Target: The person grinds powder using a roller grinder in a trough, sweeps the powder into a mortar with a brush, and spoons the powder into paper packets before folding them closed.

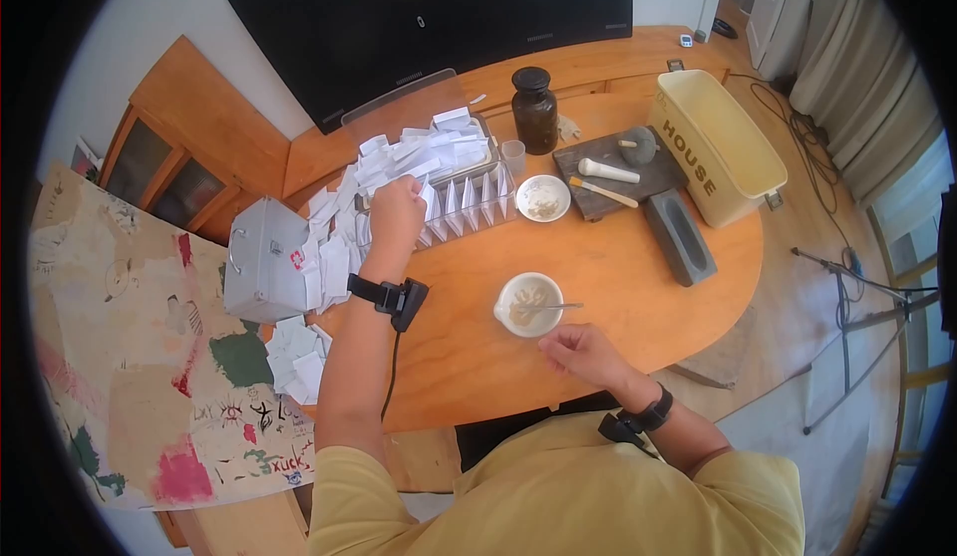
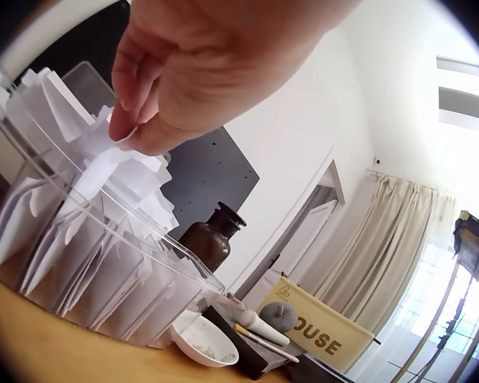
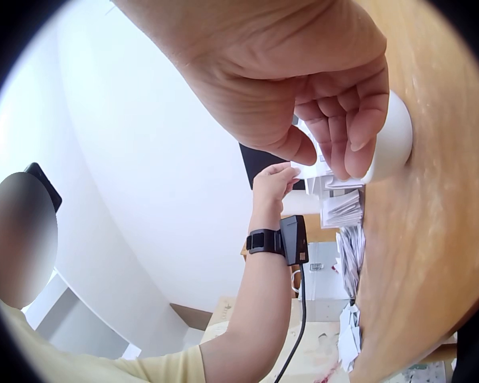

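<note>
My left hand (image 1: 397, 215) is over a clear divided plastic box (image 2: 164, 257). Its thumb and fingertips pinch a white folded paper packet (image 2: 97, 171) above the rim. More white paper packets (image 2: 84, 279) stand upright in the box's slots, and a loose heap of papers (image 1: 404, 157) lies behind them. My right hand (image 1: 586, 355) hovers at the near side of a white mortar (image 1: 505, 307), fingers loosely bent and nothing between them. Inside the mortar is a pale residue, and a thin metal spoon (image 1: 558, 306) leans across its rim.
Right of the box are a white dish (image 1: 543, 215), a brown jar (image 1: 534, 118), a dark board (image 1: 583, 162) with a white pestle (image 1: 608, 171) and brush (image 1: 608, 193), a grey stone trough (image 1: 681, 239) and a cream HOUSE bin (image 1: 733, 138). A metal case (image 1: 261, 267) stands left.
</note>
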A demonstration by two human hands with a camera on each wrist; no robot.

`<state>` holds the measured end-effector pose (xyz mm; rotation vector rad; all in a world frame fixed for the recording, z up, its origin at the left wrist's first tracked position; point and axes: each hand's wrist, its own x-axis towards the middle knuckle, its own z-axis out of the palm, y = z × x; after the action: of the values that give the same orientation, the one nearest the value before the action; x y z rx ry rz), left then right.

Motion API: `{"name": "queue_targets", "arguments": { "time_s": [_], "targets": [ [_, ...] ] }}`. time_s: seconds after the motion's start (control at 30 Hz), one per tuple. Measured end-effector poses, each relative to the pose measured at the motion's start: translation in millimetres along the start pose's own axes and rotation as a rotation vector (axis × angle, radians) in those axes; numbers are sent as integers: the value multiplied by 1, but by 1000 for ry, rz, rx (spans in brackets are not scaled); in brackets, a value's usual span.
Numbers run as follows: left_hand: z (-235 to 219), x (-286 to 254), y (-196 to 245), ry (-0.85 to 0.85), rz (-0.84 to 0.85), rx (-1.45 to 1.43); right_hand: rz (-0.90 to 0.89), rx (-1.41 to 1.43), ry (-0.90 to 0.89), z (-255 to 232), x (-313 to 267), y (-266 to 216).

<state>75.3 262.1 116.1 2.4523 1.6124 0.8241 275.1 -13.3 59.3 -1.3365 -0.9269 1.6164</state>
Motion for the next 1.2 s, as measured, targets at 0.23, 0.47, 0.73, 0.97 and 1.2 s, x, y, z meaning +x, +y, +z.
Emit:
{"name": "queue_targets", "arguments": {
  "time_s": [0.23,0.47,0.73,0.97,1.2],
  "targets": [
    [17,11,-10,-23,-65,41,-12,18,4,-2,1,4],
    [27,7,-12,-66,-141,79,-9,21,9,-3,3,6],
    [43,12,-21,-114,-139,140,-25,-10,39,-7,4,9],
    [49,0,-27,-72,-148,23,-235,-164,408,-14,10,25],
    [10,-55,-62,387,-191,-55,-298,-357,617,-21,23,22]
  ]
}}
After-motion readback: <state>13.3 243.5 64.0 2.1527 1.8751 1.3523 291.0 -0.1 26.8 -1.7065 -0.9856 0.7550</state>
